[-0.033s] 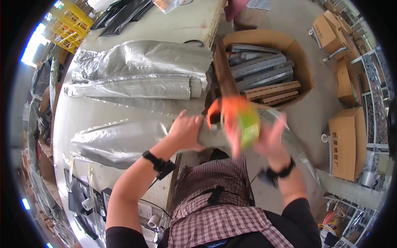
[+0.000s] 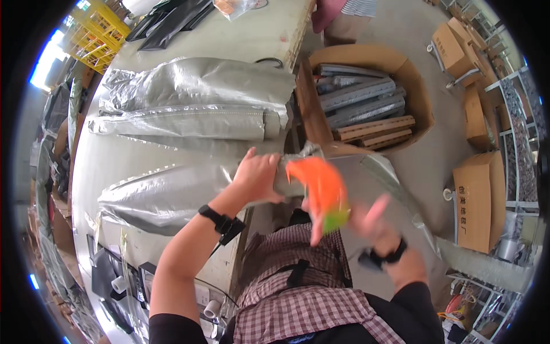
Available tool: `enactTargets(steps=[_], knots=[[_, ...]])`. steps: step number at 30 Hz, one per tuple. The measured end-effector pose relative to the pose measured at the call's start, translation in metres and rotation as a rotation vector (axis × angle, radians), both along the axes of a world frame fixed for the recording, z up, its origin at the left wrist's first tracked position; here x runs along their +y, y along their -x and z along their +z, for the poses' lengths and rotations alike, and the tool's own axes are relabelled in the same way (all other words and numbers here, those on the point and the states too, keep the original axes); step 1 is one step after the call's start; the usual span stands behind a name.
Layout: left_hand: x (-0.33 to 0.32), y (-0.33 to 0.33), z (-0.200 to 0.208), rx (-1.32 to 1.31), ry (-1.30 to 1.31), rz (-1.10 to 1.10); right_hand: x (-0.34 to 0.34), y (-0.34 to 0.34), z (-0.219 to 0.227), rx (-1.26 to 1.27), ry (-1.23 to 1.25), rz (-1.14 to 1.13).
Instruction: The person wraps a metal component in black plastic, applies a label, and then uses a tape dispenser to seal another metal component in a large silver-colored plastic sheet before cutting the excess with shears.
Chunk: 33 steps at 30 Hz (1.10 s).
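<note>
A sheet of silver-grey plastic (image 2: 166, 198) lies gathered on the table, narrowing toward the table's right edge. My left hand (image 2: 258, 176) is wrapped over its right end and holds it down at that edge. Just right of it, past the edge, my right hand (image 2: 364, 221) holds an orange tape dispenser (image 2: 323, 182) with a yellow-green roll on it. Dispenser and right fingers are smeared by motion. The dispenser's front is close to the end of the sheet; whether they touch I cannot tell.
Another silver-grey bundle (image 2: 195, 94) lies farther up the table (image 2: 94, 166). An open carton (image 2: 421, 92) of wrapped grey and brown strips stands against the table's right side. More cartons (image 2: 481, 200) and metal racks line the right. A yellow crate (image 2: 103, 34) is at far left.
My right hand has swung the tape dispenser down and toward me, turning it so its orange body shows more and the roll less. My left hand stays on the sheet.
</note>
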<state>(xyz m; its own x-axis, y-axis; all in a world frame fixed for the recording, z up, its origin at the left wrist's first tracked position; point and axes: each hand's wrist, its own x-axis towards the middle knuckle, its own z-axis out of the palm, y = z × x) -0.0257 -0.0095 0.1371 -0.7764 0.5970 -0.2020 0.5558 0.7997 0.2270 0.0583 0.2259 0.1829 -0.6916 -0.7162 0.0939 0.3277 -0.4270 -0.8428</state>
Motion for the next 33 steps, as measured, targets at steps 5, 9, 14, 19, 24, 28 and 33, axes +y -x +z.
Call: enactTargets(steps=[5, 9, 14, 19, 24, 28, 33], knots=[[0.028, 0.011, 0.012, -0.130, 0.002, 0.032, 0.024, -0.075, -0.207, -0.683, -0.087, 0.128], [0.029, -0.028, 0.008, -0.185, 0.011, -0.226, 0.045, 0.081, -0.146, -0.542, 0.096, -0.355], [0.010, 0.012, 0.019, -0.174, 0.079, 0.002, 0.011, 0.018, -0.016, -0.099, -0.010, -0.148], [0.035, -0.007, 0.017, -0.214, 0.058, -0.120, 0.026, -0.035, -0.198, -1.017, -0.058, -0.431], [0.026, -0.019, 0.012, -0.203, -0.008, -0.193, 0.031, 0.088, -0.017, -0.298, 0.205, -0.374], [0.008, 0.029, -0.003, -0.058, -0.109, 0.054, 0.028, -0.031, 0.003, -0.040, -0.143, -0.213], [0.022, 0.033, 0.011, -0.125, -0.048, 0.024, 0.011, -0.127, -0.035, -0.350, -0.338, -0.502]])
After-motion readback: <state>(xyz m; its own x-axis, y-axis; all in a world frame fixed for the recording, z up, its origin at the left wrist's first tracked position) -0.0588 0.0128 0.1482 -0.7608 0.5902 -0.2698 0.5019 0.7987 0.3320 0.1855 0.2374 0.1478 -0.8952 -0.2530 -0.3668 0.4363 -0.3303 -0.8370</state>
